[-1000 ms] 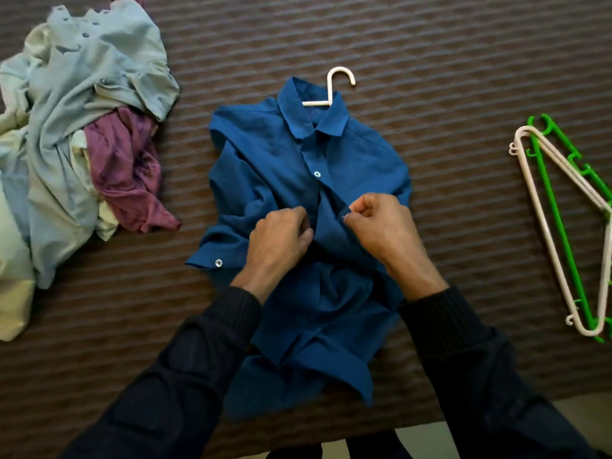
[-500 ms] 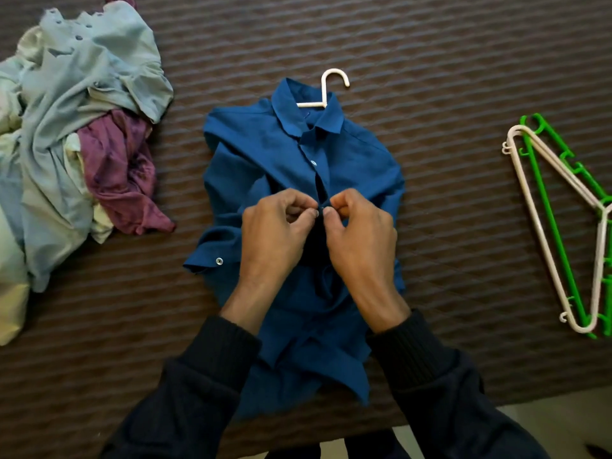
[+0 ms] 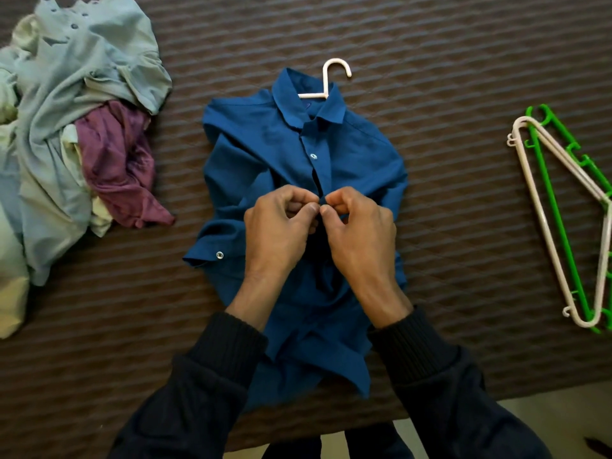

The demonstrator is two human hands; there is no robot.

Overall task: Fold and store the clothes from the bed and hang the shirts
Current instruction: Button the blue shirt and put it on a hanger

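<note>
A blue shirt (image 3: 265, 150) lies face up in the middle of the brown quilted bed (image 3: 430, 61). A white hanger (image 3: 326, 79) sits inside it, its hook sticking out past the collar. One button near the collar is fastened. My left hand (image 3: 281, 233) and my right hand (image 3: 359, 230) meet at the shirt's front placket, below that button. Both pinch the fabric edges between thumb and fingers. The button under my fingertips is hidden.
A heap of clothes (image 3: 66, 127), pale blue, cream and purple, lies at the left. Two spare hangers, one white (image 3: 543, 226) and one green (image 3: 563, 233), lie overlapped at the right. The bed's near edge runs along the bottom, with floor (image 3: 546, 415) beyond.
My hands came together from slightly apart onto the placket and now pinch it at one spot. The view shifted a little.
</note>
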